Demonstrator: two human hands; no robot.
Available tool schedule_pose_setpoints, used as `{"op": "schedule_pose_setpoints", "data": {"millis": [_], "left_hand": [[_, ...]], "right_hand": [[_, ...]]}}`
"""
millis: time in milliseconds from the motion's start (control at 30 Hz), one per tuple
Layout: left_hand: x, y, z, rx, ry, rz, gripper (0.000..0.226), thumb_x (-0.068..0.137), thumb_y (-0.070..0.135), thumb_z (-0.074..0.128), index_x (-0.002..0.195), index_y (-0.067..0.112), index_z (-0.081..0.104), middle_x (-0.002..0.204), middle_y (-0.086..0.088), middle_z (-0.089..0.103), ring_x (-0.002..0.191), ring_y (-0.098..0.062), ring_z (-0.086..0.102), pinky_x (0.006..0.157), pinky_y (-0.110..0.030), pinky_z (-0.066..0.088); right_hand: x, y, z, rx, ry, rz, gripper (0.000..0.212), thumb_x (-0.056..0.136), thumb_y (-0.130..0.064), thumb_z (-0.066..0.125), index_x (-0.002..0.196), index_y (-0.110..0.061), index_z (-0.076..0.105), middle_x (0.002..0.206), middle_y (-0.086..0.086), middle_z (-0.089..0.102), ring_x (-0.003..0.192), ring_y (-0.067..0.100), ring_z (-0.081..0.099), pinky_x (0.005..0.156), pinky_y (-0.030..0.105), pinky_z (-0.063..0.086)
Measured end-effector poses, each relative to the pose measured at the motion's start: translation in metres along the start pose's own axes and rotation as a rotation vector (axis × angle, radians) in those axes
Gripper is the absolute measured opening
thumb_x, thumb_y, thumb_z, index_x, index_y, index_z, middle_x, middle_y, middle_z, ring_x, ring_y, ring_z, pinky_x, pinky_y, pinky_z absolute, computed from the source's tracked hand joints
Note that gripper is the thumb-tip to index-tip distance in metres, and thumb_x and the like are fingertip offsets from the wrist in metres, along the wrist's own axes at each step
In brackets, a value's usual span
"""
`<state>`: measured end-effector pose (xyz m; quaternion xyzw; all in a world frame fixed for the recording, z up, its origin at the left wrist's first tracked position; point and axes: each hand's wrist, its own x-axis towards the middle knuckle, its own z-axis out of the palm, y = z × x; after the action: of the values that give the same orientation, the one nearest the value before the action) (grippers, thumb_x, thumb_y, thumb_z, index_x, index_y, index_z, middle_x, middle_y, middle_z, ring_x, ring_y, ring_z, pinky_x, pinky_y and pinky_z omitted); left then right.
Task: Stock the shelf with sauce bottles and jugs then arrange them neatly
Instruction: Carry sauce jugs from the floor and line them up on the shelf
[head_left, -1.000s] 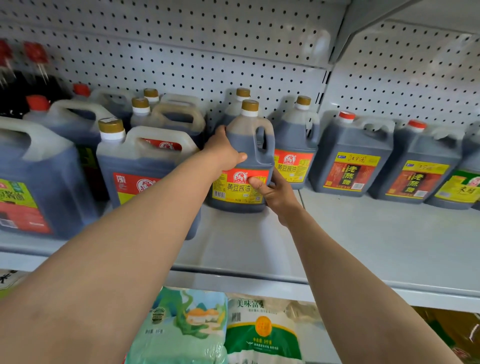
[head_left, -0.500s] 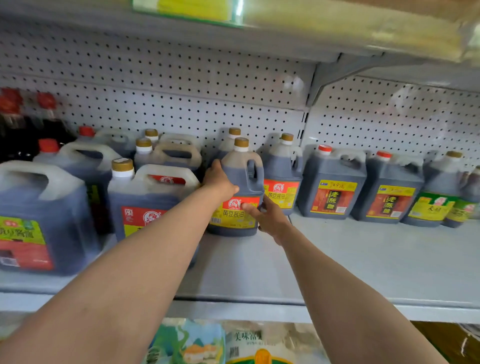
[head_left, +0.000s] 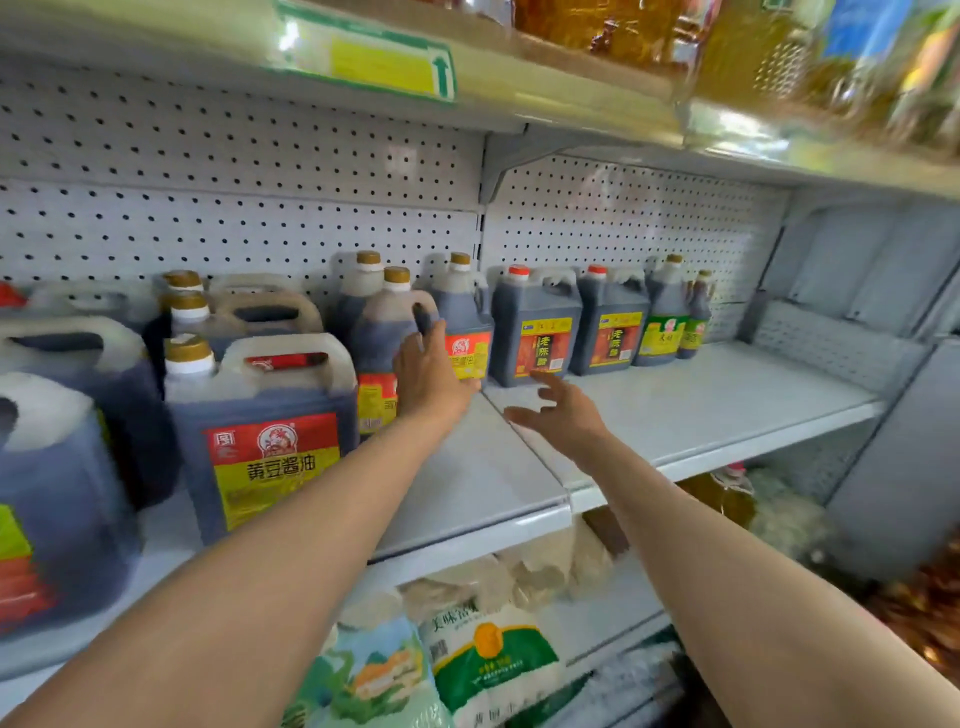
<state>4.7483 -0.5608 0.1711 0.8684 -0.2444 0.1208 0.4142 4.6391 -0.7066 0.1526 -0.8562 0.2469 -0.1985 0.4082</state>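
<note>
Since half a second ago both hands have let go of the gold-capped soy jug (head_left: 382, 358): the right hand (head_left: 558, 410), which had been at the lower label, now hovers clear of it over the bare shelf (head_left: 701, 395) with fingers spread and nothing held, while the left hand (head_left: 428, 376) has slid from the jug's shoulder to its right flank. The left grip is loose, the fingers straight and flat against the jug near its handle, holding nothing. The view has also swung right and up.

The jug stands upright on the shelf, just beside a second gold-capped jug (head_left: 462, 322) and in front of a third, with the big front jug (head_left: 265, 436) close on its left. The step in hand looks like the last nudge of alignment. To do it well, the person should push low with the flat palm so the jug slides rather than tips, and finish with the label facing forward, level with its neighbours.

The big jug's red and yellow label reads 黄豆酱油. The two red-capped jugs (head_left: 537, 332) further right carry 老陈醋 on yellow and red labels. The green-labelled bottles (head_left: 667, 322) past them are too blurred to read, as is the yellow tag on the upper shelf edge (head_left: 384, 62).
</note>
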Motion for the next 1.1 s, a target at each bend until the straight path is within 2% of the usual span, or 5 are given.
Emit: {"op": "schedule_pose_setpoints", "data": {"millis": [200, 333, 433, 767, 1100], "left_hand": [[-0.08, 0.008, 0.002, -0.028, -0.327, 0.121, 0.077, 0.074, 0.03, 0.084, 0.14, 0.027, 0.046, 0.135, -0.015, 0.045, 0.128, -0.034, 0.041, 0.102, -0.034, 0.036], [-0.149, 0.008, 0.016, 0.01, -0.538, 0.224, 0.07, 0.078, 0.024, 0.079, 0.139, 0.032, 0.045, 0.136, -0.011, 0.041, 0.127, -0.033, 0.041, 0.096, -0.033, 0.04], [-0.203, 0.011, 0.027, 0.055, -0.667, 0.273, 0.069, 0.08, 0.024, 0.077, 0.139, 0.035, 0.043, 0.14, -0.008, 0.036, 0.128, -0.033, 0.038, 0.1, -0.04, 0.042], [-0.357, 0.079, 0.061, 0.025, -0.96, 0.484, 0.072, 0.08, 0.026, 0.081, 0.141, 0.03, 0.043, 0.143, -0.009, 0.032, 0.13, -0.033, 0.035, 0.1, -0.045, 0.043], [-0.514, 0.166, 0.099, 0.05, -1.167, 0.664, 0.078, 0.08, 0.033, 0.081, 0.144, 0.032, 0.038, 0.147, -0.011, 0.032, 0.135, -0.036, 0.033, 0.105, -0.048, 0.041]], "right_hand": [[-0.107, 0.008, -0.028, -0.259, 0.128, 0.098, 0.079, 0.08, -0.037, 0.084, 0.148, -0.027, 0.045, 0.144, 0.007, 0.054, 0.13, 0.027, 0.053, 0.102, 0.037, 0.047], [-0.198, 0.038, -0.036, -0.465, 0.157, 0.21, 0.076, 0.079, -0.039, 0.082, 0.146, -0.027, 0.047, 0.134, 0.004, 0.06, 0.119, 0.026, 0.058, 0.086, 0.031, 0.048], [-0.268, 0.063, -0.044, -0.532, 0.149, 0.316, 0.08, 0.079, -0.04, 0.082, 0.148, -0.029, 0.043, 0.141, 0.005, 0.053, 0.13, 0.03, 0.05, 0.1, 0.04, 0.048], [-0.461, 0.12, -0.092, -0.546, 0.314, 0.691, 0.089, 0.08, -0.036, 0.083, 0.154, -0.033, 0.033, 0.145, 0.007, 0.05, 0.127, 0.03, 0.051, 0.093, 0.038, 0.047], [-0.612, 0.187, -0.148, -0.499, 0.387, 0.907, 0.091, 0.078, -0.035, 0.084, 0.154, -0.033, 0.033, 0.145, 0.005, 0.048, 0.133, 0.03, 0.044, 0.102, 0.043, 0.045]]}}
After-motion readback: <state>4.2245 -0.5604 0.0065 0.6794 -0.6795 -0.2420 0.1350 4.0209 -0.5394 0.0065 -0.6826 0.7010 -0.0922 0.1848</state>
